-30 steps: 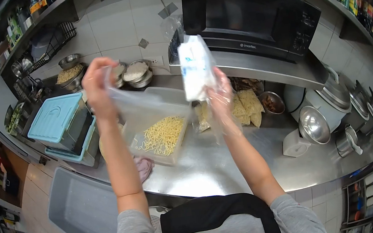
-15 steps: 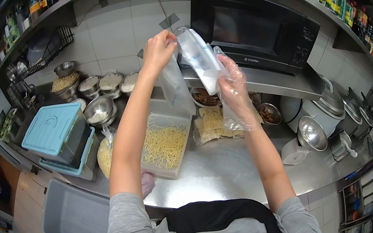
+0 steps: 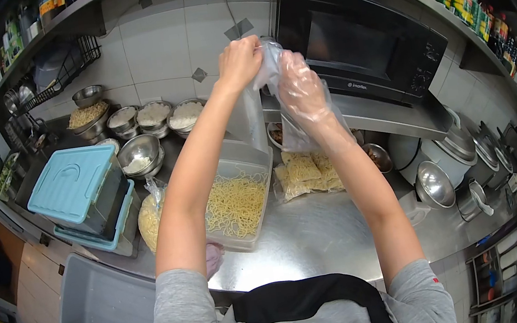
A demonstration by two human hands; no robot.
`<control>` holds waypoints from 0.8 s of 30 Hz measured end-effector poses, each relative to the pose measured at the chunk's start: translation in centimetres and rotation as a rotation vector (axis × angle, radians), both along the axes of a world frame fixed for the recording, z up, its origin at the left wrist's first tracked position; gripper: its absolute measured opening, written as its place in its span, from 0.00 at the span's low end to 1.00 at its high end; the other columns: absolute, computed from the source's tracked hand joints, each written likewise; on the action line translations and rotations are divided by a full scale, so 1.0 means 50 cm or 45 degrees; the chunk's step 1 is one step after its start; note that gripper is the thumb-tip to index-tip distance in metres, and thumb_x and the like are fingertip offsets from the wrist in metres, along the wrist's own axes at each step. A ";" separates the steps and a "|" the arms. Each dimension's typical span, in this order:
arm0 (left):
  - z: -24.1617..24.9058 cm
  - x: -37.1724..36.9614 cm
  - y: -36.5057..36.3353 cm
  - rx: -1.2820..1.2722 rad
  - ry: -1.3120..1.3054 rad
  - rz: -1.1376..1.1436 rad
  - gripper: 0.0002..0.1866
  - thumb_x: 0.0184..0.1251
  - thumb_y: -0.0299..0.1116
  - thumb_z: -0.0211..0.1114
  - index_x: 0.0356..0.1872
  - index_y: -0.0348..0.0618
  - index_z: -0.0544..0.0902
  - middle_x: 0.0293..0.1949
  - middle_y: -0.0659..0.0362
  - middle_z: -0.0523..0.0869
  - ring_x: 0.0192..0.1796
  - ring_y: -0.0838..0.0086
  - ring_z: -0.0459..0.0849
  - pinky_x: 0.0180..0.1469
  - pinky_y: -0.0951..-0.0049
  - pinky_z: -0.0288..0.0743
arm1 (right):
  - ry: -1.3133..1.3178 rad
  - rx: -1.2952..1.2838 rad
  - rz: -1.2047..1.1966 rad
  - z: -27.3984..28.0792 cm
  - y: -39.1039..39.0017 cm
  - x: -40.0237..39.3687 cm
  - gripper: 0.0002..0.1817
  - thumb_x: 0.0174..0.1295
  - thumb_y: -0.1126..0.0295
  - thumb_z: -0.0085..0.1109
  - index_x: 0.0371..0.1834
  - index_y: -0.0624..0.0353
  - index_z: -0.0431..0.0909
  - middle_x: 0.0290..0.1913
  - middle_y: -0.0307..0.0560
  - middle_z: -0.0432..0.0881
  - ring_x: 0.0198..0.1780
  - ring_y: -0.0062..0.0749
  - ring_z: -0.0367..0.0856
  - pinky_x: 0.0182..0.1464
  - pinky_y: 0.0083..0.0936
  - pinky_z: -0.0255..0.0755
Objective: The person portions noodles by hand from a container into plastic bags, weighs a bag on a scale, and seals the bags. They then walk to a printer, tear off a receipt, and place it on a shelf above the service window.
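Observation:
High up in front of the microwave, my left hand (image 3: 240,64) pinches the clear plastic bag (image 3: 267,62) at its top. My right hand (image 3: 302,87), inside a thin clear plastic glove, is closed on the same bag just to the right. More clear plastic (image 3: 250,120) hangs below my left hand. Under my forearms, a clear tub (image 3: 269,189) holds yellow noodles (image 3: 236,205). Several bags of noodles (image 3: 302,172) lie on the counter to its right.
The black microwave (image 3: 348,45) stands on a raised shelf at right. Blue-lidded boxes (image 3: 75,185) and metal bowls (image 3: 139,154) are at left. A grey bin (image 3: 105,312) sits below the counter edge. Steel bowls and pots (image 3: 433,184) stand at far right.
My right hand has moved up and left, close to my left hand, and now covers much of the bag. My left hand has shifted slightly right.

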State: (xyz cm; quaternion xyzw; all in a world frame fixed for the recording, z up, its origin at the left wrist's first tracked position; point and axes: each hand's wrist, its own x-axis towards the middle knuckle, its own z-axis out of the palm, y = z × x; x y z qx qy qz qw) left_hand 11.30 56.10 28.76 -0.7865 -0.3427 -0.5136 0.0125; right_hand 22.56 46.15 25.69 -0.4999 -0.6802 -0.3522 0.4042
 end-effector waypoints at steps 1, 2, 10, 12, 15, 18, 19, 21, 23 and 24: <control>0.004 0.003 -0.004 0.009 -0.009 -0.067 0.10 0.53 0.34 0.59 0.33 0.40 0.80 0.31 0.48 0.83 0.39 0.54 0.81 0.40 0.60 0.74 | 0.070 -0.070 -0.100 0.012 0.022 -0.004 0.18 0.48 0.79 0.51 0.45 0.62 0.66 0.33 0.57 0.73 0.31 0.53 0.79 0.30 0.42 0.75; 0.007 0.007 -0.010 0.017 -0.017 -0.137 0.09 0.52 0.34 0.59 0.32 0.40 0.80 0.31 0.48 0.83 0.38 0.54 0.81 0.40 0.61 0.74 | 0.141 -0.140 -0.201 0.023 0.042 -0.006 0.17 0.50 0.79 0.51 0.46 0.63 0.66 0.34 0.58 0.73 0.33 0.54 0.80 0.32 0.42 0.75; -0.026 -0.048 0.006 -0.200 -0.103 -0.357 0.09 0.52 0.32 0.62 0.31 0.38 0.82 0.29 0.51 0.84 0.36 0.63 0.84 0.39 0.67 0.74 | 0.175 -0.398 -0.069 0.034 0.019 0.000 0.12 0.50 0.71 0.54 0.38 0.60 0.75 0.41 0.59 0.76 0.43 0.52 0.77 0.44 0.41 0.73; -0.030 -0.057 -0.014 -0.354 -0.116 -0.417 0.10 0.52 0.34 0.63 0.31 0.38 0.83 0.30 0.51 0.85 0.36 0.64 0.84 0.41 0.67 0.74 | 0.230 -0.407 0.029 0.015 0.025 0.000 0.12 0.49 0.71 0.55 0.38 0.60 0.75 0.42 0.57 0.76 0.43 0.51 0.78 0.44 0.41 0.73; -0.039 -0.050 -0.023 -0.285 -0.088 -0.466 0.09 0.54 0.33 0.63 0.32 0.37 0.82 0.27 0.57 0.84 0.32 0.78 0.80 0.38 0.73 0.73 | 0.243 -0.442 -0.145 0.017 0.066 -0.009 0.12 0.49 0.72 0.56 0.39 0.59 0.75 0.43 0.56 0.75 0.43 0.50 0.78 0.43 0.40 0.73; -0.051 -0.060 -0.038 -0.072 -0.174 -0.427 0.13 0.55 0.32 0.64 0.40 0.37 0.80 0.30 0.57 0.83 0.33 0.80 0.78 0.38 0.77 0.72 | 0.202 -0.420 -0.216 0.025 0.014 -0.003 0.13 0.48 0.72 0.58 0.39 0.60 0.75 0.42 0.55 0.75 0.42 0.49 0.78 0.43 0.39 0.73; -0.062 -0.077 -0.063 -0.187 -0.287 -0.498 0.16 0.55 0.33 0.64 0.44 0.37 0.77 0.32 0.57 0.83 0.34 0.78 0.79 0.37 0.76 0.73 | 0.223 -0.228 0.039 0.012 -0.012 0.015 0.14 0.47 0.71 0.61 0.39 0.60 0.76 0.40 0.54 0.75 0.41 0.48 0.78 0.43 0.36 0.73; -0.092 -0.100 -0.125 -0.311 -0.398 -0.555 0.19 0.56 0.34 0.64 0.47 0.37 0.75 0.33 0.56 0.82 0.35 0.76 0.80 0.37 0.75 0.73 | 0.418 -0.068 0.436 -0.019 -0.074 0.043 0.16 0.48 0.72 0.62 0.42 0.60 0.76 0.41 0.48 0.77 0.39 0.36 0.78 0.39 0.26 0.73; -0.127 -0.106 -0.194 -0.617 -0.575 -0.748 0.21 0.57 0.34 0.64 0.49 0.37 0.71 0.32 0.61 0.80 0.35 0.81 0.78 0.37 0.78 0.72 | 1.243 -0.613 0.949 -0.103 -0.124 0.052 0.20 0.49 0.73 0.62 0.48 0.57 0.74 0.43 0.42 0.78 0.41 0.25 0.77 0.37 0.22 0.72; -0.148 -0.098 -0.221 -0.635 -0.567 -0.749 0.21 0.57 0.34 0.64 0.49 0.37 0.71 0.32 0.61 0.80 0.35 0.81 0.78 0.37 0.78 0.72 | 1.267 -0.706 1.091 -0.136 -0.150 0.045 0.22 0.49 0.72 0.63 0.50 0.56 0.72 0.43 0.41 0.78 0.41 0.22 0.76 0.35 0.20 0.72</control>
